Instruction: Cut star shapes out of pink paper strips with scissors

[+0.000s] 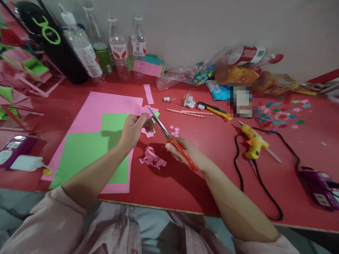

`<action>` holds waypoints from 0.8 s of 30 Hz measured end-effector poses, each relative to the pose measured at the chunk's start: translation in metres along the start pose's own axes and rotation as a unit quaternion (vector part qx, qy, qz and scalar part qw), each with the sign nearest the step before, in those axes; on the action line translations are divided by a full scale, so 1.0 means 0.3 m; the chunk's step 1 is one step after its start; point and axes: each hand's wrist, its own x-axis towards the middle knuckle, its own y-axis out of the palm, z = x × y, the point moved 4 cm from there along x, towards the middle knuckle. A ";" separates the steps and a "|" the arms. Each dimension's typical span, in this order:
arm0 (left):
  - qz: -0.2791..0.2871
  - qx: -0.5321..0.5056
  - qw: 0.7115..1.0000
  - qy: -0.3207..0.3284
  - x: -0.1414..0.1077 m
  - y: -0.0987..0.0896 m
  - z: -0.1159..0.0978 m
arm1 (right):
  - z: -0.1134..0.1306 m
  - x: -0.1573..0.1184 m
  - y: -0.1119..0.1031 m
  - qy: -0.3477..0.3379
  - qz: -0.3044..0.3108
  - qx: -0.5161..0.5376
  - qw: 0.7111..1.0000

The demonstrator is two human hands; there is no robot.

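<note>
My left hand (136, 128) pinches a small piece of pink paper (144, 111) above the table. Orange-handled scissors (182, 153) are gripped in my right hand (182, 150), and their blades reach up to that paper's edge. Whether the blades are cutting into it I cannot tell. Small pink paper stars (174, 131) lie just beyond my right hand. Nearer to me is a pink paper scrap (153, 158) with star-shaped cutouts. Under my left forearm are large green sheets (87, 155) on a pink sheet (106, 102).
Plastic bottles (118, 53) stand along the wall, beside a black cylinder (50, 42). To the right lie a yellow glue gun (253, 141) with a looping black cord, colored paper stars (284, 113), a yellow cutter (215, 111) and pencils (189, 113). A purple power strip (319, 188) sits at the right edge.
</note>
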 end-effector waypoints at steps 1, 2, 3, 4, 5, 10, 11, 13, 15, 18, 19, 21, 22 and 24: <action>0.001 -0.005 1.000 0.004 0.001 -0.001 0.002 | -0.004 0.001 0.000 0.005 0.003 0.002 1.000; 0.000 -0.008 1.000 0.008 0.001 -0.003 0.005 | -0.007 0.002 0.000 0.011 0.005 0.006 1.000; 0.000 -0.010 1.000 0.010 0.002 -0.004 0.008 | -0.011 0.003 0.001 0.018 0.010 0.009 1.000; -0.001 -0.010 1.000 0.011 0.003 -0.005 0.011 | -0.013 0.004 0.002 0.025 0.014 0.013 1.000; -0.002 -0.010 1.000 0.012 0.004 -0.006 0.013 | -0.015 0.005 0.002 0.031 0.017 0.017 0.999; -0.003 -0.031 0.999 0.015 0.003 -0.004 0.013 | -0.009 0.003 0.010 0.039 0.049 0.034 0.997; -0.003 -0.035 0.999 0.017 0.002 -0.003 0.011 | -0.007 0.002 0.011 0.037 0.056 0.030 0.997; -0.003 -0.041 0.999 0.020 -0.001 -0.001 0.008 | -0.006 0.000 0.011 0.031 0.062 0.022 0.997; -0.004 -0.044 0.999 0.022 -0.003 0.000 0.006 | -0.006 -0.001 0.011 0.029 0.067 0.017 0.997; -0.003 -0.040 0.999 0.022 -0.004 0.000 0.006 | -0.004 -0.002 0.011 0.028 0.068 0.005 0.997; -0.003 -0.039 0.999 0.022 -0.004 0.000 0.006 | -0.002 -0.003 0.010 0.026 0.065 -0.002 0.998; -0.002 -0.040 0.999 0.025 -0.003 -0.001 0.007 | 0.004 -0.006 0.008 0.020 0.056 -0.013 0.998; -0.002 -0.041 0.999 0.028 -0.003 -0.002 0.008 | 0.007 -0.007 0.008 0.016 0.053 -0.017 0.998; -0.001 -0.041 0.999 0.030 -0.003 -0.002 0.008 | 0.010 -0.010 0.008 0.010 0.055 -0.022 0.998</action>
